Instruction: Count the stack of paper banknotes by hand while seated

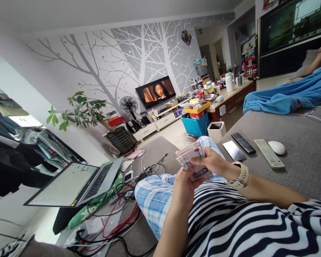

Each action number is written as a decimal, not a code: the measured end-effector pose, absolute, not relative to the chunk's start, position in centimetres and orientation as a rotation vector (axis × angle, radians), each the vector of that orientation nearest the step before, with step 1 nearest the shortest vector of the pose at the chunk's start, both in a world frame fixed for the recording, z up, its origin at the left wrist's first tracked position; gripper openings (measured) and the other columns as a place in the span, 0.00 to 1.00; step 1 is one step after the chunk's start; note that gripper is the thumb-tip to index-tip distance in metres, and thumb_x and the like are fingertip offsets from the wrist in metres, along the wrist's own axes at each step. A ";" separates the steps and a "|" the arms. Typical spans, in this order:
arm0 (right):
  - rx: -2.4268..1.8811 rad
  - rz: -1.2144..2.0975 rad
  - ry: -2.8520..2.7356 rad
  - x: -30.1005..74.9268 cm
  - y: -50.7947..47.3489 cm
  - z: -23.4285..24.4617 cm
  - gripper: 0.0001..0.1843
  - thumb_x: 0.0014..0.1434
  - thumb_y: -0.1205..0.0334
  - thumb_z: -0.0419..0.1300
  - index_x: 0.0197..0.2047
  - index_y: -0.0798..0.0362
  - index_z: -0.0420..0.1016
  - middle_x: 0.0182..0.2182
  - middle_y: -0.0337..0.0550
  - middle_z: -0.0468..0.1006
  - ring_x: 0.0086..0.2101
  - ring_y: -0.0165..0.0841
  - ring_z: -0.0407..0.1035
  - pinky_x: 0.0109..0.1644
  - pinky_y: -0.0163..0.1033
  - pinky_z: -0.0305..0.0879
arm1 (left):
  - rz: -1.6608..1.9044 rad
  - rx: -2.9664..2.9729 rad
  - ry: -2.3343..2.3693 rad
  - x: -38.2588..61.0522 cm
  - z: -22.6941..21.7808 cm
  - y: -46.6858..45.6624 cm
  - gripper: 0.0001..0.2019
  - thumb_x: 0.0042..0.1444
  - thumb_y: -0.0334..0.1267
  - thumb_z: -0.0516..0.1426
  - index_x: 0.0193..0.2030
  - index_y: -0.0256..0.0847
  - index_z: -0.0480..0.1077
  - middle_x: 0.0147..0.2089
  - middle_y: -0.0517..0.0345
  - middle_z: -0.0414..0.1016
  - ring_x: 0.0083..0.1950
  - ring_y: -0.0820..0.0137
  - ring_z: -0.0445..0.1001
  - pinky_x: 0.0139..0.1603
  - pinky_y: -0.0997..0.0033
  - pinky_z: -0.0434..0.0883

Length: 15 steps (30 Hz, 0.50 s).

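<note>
A stack of banknotes [190, 157] is held over my lap, above my blue checked trousers [155, 194]. My left hand [185, 185] grips the stack from below, fingers wrapped round its lower end. My right hand [212, 161], with a pale watch [240, 177] on the wrist, pinches the top notes with thumb and fingers. Both hands are closed on the notes. I sit on a grey sofa [296, 142] in a striped top.
On the sofa to my right lie a phone [234, 150], two remotes [243, 142] [269, 153] and a white mouse [276, 147]. An open laptop [77, 182] and tangled cables [117, 214] sit to the left. Another person lies under a blue blanket [289, 94]. A television [155, 91] plays ahead.
</note>
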State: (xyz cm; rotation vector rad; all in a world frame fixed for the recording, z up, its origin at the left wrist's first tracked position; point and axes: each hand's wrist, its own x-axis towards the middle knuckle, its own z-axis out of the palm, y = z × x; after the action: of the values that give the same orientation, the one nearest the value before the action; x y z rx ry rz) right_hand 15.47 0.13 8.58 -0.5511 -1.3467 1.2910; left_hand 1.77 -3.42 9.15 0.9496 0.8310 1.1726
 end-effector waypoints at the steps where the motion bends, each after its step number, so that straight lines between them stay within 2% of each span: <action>1: -0.569 1.276 -1.345 15.6 0.2 8.5 0.16 0.50 0.53 0.69 0.35 0.58 0.80 0.30 0.43 0.79 0.31 0.33 0.71 0.37 0.39 0.68 | 1.168 0.921 0.822 1.9 9.0 -3.3 0.20 0.45 0.39 0.63 0.47 0.38 0.74 0.42 0.51 0.79 0.38 0.67 0.78 0.32 0.73 0.75; 6: -0.617 1.241 -1.263 15.6 0.1 8.7 0.13 0.49 0.54 0.69 0.32 0.57 0.80 0.28 0.42 0.80 0.29 0.33 0.71 0.34 0.38 0.68 | 1.136 0.911 0.813 2.0 7.9 -2.8 0.24 0.46 0.39 0.63 0.53 0.43 0.71 0.45 0.53 0.78 0.39 0.68 0.77 0.36 0.72 0.74; 11: -0.564 1.321 -1.064 15.3 0.3 8.7 0.14 0.46 0.57 0.71 0.36 0.56 0.80 0.29 0.42 0.80 0.29 0.34 0.73 0.34 0.39 0.69 | 1.024 1.066 0.957 1.7 6.6 -2.6 0.24 0.41 0.45 0.67 0.47 0.41 0.73 0.44 0.49 0.79 0.43 0.61 0.77 0.32 0.71 0.72; 15: -0.559 1.417 -0.852 15.4 1.3 8.2 0.13 0.47 0.59 0.70 0.37 0.55 0.78 0.28 0.42 0.80 0.28 0.34 0.73 0.34 0.40 0.71 | 0.956 1.210 1.035 1.6 5.6 -2.4 0.20 0.41 0.45 0.67 0.40 0.37 0.74 0.35 0.50 0.79 0.33 0.66 0.77 0.25 0.77 0.64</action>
State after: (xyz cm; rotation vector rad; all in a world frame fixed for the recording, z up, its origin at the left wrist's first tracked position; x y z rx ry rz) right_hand 15.43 1.32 8.17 -0.5588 -0.8521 1.4169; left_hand 1.63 -2.41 5.64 1.2095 1.0352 0.9558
